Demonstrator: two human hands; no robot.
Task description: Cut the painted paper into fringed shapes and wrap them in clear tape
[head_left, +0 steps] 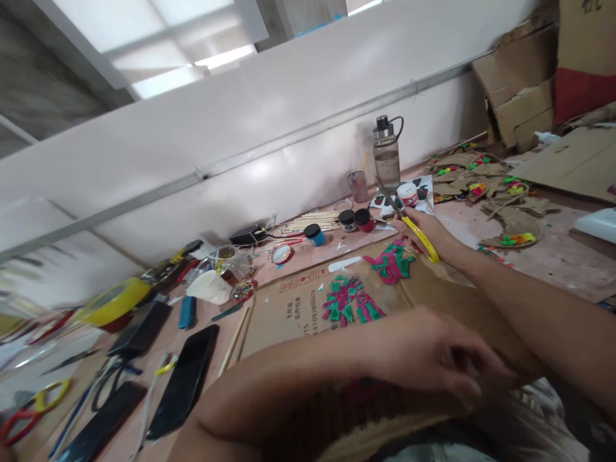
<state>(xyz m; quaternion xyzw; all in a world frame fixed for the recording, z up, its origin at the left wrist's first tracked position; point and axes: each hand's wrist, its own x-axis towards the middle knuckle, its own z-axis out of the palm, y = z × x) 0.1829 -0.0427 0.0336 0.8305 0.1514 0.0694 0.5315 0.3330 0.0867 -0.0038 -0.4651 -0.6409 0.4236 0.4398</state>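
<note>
we found bare tabletop (553, 256) open right of our scissors (414, 231) | paint jars (356, 220) and water bottle (386, 154) blocked the wall side | phones (185, 378) and tape roll (113, 301) crowded the left | cardboard sheet (289, 308) offered flat passage

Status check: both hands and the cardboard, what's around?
Right hand gripping yellow scissors, blades open. Left hand resting on painted cardboard. Paint jars and water bottle just beyond the scissors.

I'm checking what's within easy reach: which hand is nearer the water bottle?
Right. The right hand, gripping yellow scissors, is just below the water bottle. The left hand rests on the cardboard, much closer to the person.
</note>
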